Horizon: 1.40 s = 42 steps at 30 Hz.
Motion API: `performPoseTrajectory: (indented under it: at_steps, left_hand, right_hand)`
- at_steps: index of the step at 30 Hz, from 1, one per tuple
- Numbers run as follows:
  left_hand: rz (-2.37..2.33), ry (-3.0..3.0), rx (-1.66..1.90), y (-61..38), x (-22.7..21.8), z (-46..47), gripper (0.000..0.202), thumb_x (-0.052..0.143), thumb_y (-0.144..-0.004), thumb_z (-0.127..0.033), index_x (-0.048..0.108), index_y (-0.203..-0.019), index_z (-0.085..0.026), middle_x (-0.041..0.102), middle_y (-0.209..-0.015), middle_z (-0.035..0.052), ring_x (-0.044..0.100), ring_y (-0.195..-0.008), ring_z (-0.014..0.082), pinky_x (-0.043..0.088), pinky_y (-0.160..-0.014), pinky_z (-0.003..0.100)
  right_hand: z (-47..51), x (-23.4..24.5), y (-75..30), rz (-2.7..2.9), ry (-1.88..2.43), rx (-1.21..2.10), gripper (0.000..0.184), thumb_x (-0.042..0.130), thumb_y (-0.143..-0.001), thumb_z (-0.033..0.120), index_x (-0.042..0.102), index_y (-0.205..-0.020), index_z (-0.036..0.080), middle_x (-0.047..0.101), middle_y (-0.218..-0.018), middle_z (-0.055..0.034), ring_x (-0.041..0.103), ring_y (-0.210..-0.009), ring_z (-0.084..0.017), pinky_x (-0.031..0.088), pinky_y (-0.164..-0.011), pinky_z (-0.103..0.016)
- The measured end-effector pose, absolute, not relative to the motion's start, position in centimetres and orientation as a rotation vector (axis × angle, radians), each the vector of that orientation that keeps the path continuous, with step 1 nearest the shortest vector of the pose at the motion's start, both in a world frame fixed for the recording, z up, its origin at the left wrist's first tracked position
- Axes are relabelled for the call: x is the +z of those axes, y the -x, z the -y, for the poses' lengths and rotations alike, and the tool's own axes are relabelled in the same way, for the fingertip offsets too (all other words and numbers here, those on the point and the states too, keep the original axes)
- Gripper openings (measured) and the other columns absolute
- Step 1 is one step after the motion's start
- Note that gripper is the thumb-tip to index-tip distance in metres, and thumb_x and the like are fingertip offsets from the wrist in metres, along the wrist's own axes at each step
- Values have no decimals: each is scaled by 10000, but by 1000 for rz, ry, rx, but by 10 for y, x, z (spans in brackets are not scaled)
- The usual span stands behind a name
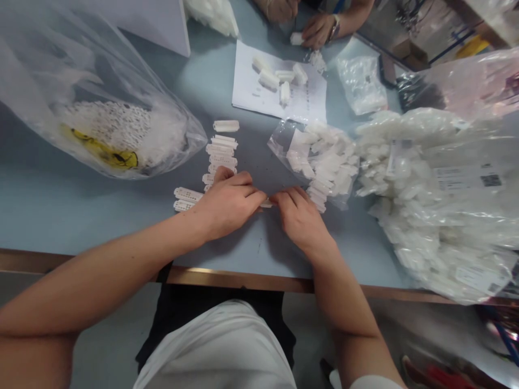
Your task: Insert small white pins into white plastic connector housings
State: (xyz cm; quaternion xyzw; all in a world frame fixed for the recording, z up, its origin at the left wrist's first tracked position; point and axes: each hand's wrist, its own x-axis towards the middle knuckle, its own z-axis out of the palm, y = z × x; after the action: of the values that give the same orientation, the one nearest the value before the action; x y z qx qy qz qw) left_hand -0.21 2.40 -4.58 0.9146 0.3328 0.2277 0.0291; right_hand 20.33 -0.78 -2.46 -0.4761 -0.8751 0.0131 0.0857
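A small white plastic piece is pinched between the fingertips of my two hands, mostly hidden by them. My left hand is closed on its left end, and my right hand is closed on its right end. Beyond and left of my left hand runs a column of white slotted plastic strips, with two more strips by my left wrist. Just right of my right hand, several white parts lie at the mouth of a clear bag of white plastic parts.
At left lies a large clear bag of small white pieces with something yellow inside. Big bags of white parts fill the right side. A paper sheet holds several white pieces. Across the table, a co-worker's hands handle a white part.
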Motion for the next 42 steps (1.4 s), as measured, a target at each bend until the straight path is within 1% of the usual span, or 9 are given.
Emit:
performPoseTrajectory:
  at_steps: [4,10,14,17,20,24,30,36,42]
  left_hand:
    - [-1029,-2846,684,3,-44,-25,110,554,-931,-251,657,-907,-218,673,-731,8,557,-900,216,344,-764,400]
    - [-970,-2883,714,3,-42,-27,148,540,-942,-253,655,-856,-217,667,-733,8,562,-883,208,362,-767,391]
    - [-947,-2907,736,4,-42,-28,146,528,-949,-232,659,-886,-231,677,-746,-4,568,-892,203,352,-778,392]
    - [-976,-2901,691,5,-42,-29,144,548,-945,-290,669,-901,-228,682,-753,11,571,-893,215,366,-779,393]
    - [-1002,-2875,654,6,-43,-30,162,563,-936,-325,681,-923,-215,690,-758,32,580,-915,236,389,-773,395]
    - [-1039,-2874,607,6,-42,-30,169,568,-930,-330,684,-936,-208,698,-758,45,592,-922,247,409,-773,393]
    - [-1035,-2871,569,6,-43,-31,163,579,-922,-315,686,-900,-194,684,-738,47,590,-907,247,421,-778,396]
    - [-1106,-2851,581,6,-39,-33,165,592,-909,-323,692,-884,-194,667,-695,53,598,-888,266,411,-777,433]
    - [-1450,-2719,688,17,-31,-45,201,562,-921,-349,671,-1037,-226,726,-837,71,602,-975,284,438,-808,455]
  right_hand:
    - [3,-28,-205,2502,1458,236,232,424,-966,150,645,-900,178,649,-856,-95,554,-842,-245,449,-803,-368]
    - [-9,-24,-206,2210,1534,687,108,585,-874,129,662,-844,199,671,-850,-38,599,-822,-194,437,-715,-292]
    - [-13,-19,-205,2172,1589,784,104,616,-845,124,686,-857,201,699,-861,-30,612,-819,-187,434,-728,-296]
    - [-14,-18,-208,2149,1573,817,121,610,-857,139,705,-873,211,716,-856,-19,624,-815,-183,441,-740,-299]
    - [-12,-19,-215,2102,1550,731,129,596,-890,174,719,-907,211,717,-872,-23,632,-833,-180,458,-753,-296]
    - [-5,-20,-220,2309,1442,402,202,533,-952,225,732,-981,207,703,-913,-58,618,-879,-194,464,-801,-316]
    - [5,-19,-217,2702,1246,26,294,456,-967,165,700,-1128,189,702,-953,-91,569,-921,-239,411,-814,-393]
    - [4,-17,-216,2606,1284,-93,293,467,-942,143,696,-1108,216,704,-901,-61,553,-881,-227,361,-798,-399]
    - [8,-22,-192,2615,1165,-57,259,478,-910,122,685,-1040,205,667,-837,-51,529,-827,-222,335,-758,-382]
